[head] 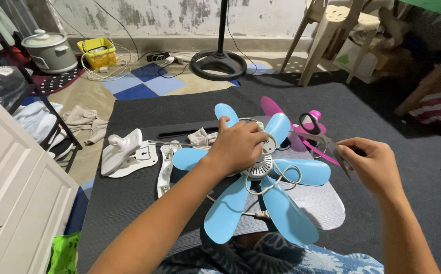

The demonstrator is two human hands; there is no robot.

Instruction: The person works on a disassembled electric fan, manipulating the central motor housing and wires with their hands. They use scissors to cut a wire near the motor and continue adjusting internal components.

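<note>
A small fan with light blue blades (261,195) lies flat on a grey lap table (129,193). My left hand (238,147) rests on its white hub and grips it, over a thin white cord (276,180) looped across the blades. My right hand (370,165) is to the right of the fan and holds a pair of scissors (322,137) by the blade end, with the black handles pointing up and left. A pink fan blade (271,106) lies behind them.
White plastic fan parts (124,152) lie on the table's left. A black fan stand base (218,65), a rice cooker (52,50), a yellow basket (98,52) with cables and a plastic chair (332,30) stand on the floor behind. A white cabinet (12,193) is at my left.
</note>
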